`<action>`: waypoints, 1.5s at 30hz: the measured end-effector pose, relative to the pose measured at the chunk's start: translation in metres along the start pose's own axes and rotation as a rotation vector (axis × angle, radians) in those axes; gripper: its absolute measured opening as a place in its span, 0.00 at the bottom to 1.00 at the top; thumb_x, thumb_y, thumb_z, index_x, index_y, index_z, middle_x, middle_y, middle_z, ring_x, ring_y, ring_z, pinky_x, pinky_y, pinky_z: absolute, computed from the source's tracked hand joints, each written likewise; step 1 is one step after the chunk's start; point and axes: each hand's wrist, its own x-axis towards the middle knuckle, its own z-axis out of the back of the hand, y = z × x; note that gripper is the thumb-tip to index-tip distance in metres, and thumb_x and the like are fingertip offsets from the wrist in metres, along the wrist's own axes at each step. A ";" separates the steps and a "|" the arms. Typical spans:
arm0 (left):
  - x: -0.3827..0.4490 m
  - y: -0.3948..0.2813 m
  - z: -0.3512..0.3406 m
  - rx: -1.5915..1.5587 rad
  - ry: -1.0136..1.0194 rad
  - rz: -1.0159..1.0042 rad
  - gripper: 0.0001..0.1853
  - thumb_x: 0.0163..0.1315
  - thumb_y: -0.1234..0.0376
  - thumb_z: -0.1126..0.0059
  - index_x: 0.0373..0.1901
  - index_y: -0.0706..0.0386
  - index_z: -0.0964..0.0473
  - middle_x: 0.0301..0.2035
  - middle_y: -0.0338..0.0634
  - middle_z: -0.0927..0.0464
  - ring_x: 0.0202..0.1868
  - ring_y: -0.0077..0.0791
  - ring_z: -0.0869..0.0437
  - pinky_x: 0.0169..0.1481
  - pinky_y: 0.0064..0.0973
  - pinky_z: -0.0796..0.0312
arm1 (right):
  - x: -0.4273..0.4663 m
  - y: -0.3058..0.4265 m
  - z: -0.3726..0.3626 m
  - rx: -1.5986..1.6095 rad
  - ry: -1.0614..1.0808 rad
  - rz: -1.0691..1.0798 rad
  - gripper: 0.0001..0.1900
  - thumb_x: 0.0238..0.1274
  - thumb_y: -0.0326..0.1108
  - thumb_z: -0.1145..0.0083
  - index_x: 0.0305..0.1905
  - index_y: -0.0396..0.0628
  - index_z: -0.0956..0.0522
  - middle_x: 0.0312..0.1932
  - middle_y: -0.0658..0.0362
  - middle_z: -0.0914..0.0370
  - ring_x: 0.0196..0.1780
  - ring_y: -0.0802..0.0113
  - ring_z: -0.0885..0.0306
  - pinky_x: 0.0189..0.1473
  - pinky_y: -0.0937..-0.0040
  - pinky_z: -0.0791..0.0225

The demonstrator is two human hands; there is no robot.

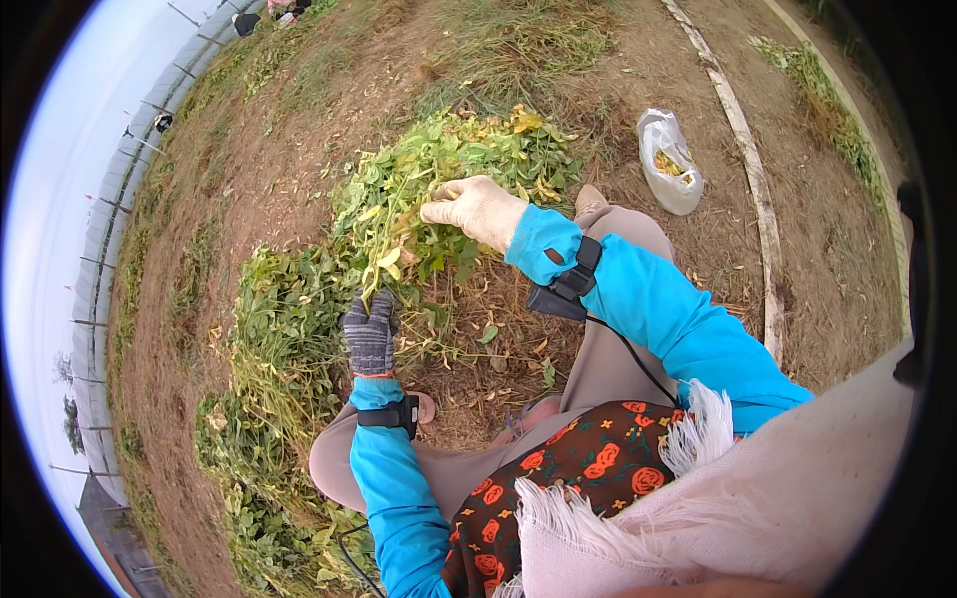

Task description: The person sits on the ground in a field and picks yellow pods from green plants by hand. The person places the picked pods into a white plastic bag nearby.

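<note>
My left hand (371,333), in a grey knit glove, grips the stems of an uprooted bean plant (389,250) that bears yellow-green pods. My right hand (478,211), in a cream knit glove, is at the leafy part of the same plant, thumb and forefinger bent around it. Foliage partly hides the right fingertips. Behind and under the plant lies a heap of pulled, leafy bean plants (493,142), green with some yellow leaves. The heap continues along my left side as a row of cut plants (284,321).
To the right, an open white plastic bag (677,194) holds yellowish pods. A pale strip (748,149) runs along the ground beyond it. Dry straw and loose leaves (486,374) cover the soil between my legs. Netting on poles (97,329) stands far left; people are in the distance.
</note>
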 end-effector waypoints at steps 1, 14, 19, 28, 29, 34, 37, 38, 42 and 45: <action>-0.003 0.000 -0.002 0.022 0.004 -0.029 0.10 0.66 0.67 0.44 0.42 0.65 0.23 0.21 0.36 0.25 0.19 0.20 0.28 0.22 0.22 0.38 | 0.000 0.000 -0.001 0.062 0.035 -0.034 0.29 0.56 0.46 0.32 0.56 0.34 0.24 0.49 0.53 0.21 0.47 0.69 0.26 0.46 0.70 0.33; -0.043 -0.038 -0.010 1.293 -0.285 -0.947 0.36 0.48 0.79 0.47 0.64 0.55 0.33 0.39 0.46 0.22 0.33 0.40 0.21 0.34 0.35 0.27 | -0.021 0.018 0.007 0.670 0.261 -0.152 0.11 0.67 0.43 0.43 0.40 0.50 0.31 0.18 0.71 0.44 0.16 0.81 0.53 0.18 0.76 0.60; -0.047 -0.040 -0.023 0.659 -0.109 -0.860 0.42 0.49 0.62 0.27 0.67 0.59 0.37 0.49 0.51 0.26 0.46 0.49 0.20 0.47 0.37 0.24 | -0.027 0.031 0.015 0.761 0.340 0.045 0.13 0.66 0.42 0.42 0.44 0.44 0.27 0.17 0.70 0.43 0.16 0.81 0.52 0.18 0.77 0.58; -0.040 -0.042 -0.007 -0.592 0.463 0.046 0.31 0.63 0.55 0.40 0.62 0.64 0.34 0.51 0.42 0.24 0.49 0.28 0.21 0.54 0.27 0.27 | -0.033 0.037 0.028 0.552 0.420 0.170 0.19 0.60 0.47 0.36 0.41 0.42 0.26 0.19 0.69 0.40 0.17 0.82 0.50 0.20 0.78 0.58; -0.041 -0.044 -0.009 -0.471 0.453 -0.020 0.28 0.60 0.59 0.35 0.57 0.64 0.30 0.44 0.38 0.21 0.42 0.25 0.20 0.48 0.25 0.26 | -0.037 0.039 0.030 0.484 0.444 0.135 0.19 0.60 0.47 0.36 0.41 0.42 0.26 0.19 0.70 0.40 0.18 0.83 0.50 0.20 0.79 0.58; -0.032 -0.032 -0.009 -0.654 0.086 -0.002 0.08 0.62 0.69 0.39 0.38 0.63 0.25 0.33 0.42 0.20 0.33 0.30 0.17 0.40 0.28 0.22 | -0.030 0.036 0.028 0.468 0.338 0.055 0.15 0.64 0.45 0.40 0.40 0.44 0.27 0.17 0.70 0.42 0.17 0.81 0.50 0.19 0.77 0.58; -0.024 -0.030 -0.001 -0.600 0.028 -0.075 0.11 0.64 0.67 0.43 0.45 0.63 0.24 0.38 0.43 0.19 0.38 0.32 0.16 0.44 0.30 0.21 | -0.025 0.032 0.029 0.410 0.205 -0.046 0.15 0.66 0.46 0.42 0.40 0.46 0.29 0.17 0.70 0.44 0.17 0.81 0.51 0.19 0.76 0.58; -0.024 -0.030 -0.001 -0.609 0.022 -0.082 0.12 0.64 0.67 0.42 0.46 0.63 0.24 0.39 0.43 0.19 0.40 0.33 0.16 0.45 0.30 0.21 | -0.022 0.028 0.032 0.412 0.199 -0.063 0.14 0.66 0.46 0.42 0.40 0.46 0.29 0.17 0.70 0.45 0.17 0.81 0.52 0.19 0.76 0.58; -0.027 -0.034 0.004 -0.580 0.023 -0.092 0.14 0.64 0.66 0.42 0.48 0.64 0.25 0.40 0.44 0.19 0.41 0.34 0.16 0.48 0.30 0.21 | -0.019 0.021 0.033 0.409 0.186 -0.122 0.13 0.67 0.46 0.43 0.40 0.48 0.29 0.20 0.70 0.45 0.18 0.81 0.52 0.19 0.76 0.58; -0.027 -0.034 0.000 -0.719 0.036 0.009 0.16 0.67 0.63 0.46 0.50 0.65 0.25 0.43 0.45 0.20 0.42 0.33 0.17 0.47 0.29 0.21 | -0.022 0.023 0.033 0.409 0.198 -0.120 0.11 0.69 0.44 0.45 0.38 0.50 0.29 0.22 0.71 0.43 0.20 0.81 0.52 0.20 0.76 0.57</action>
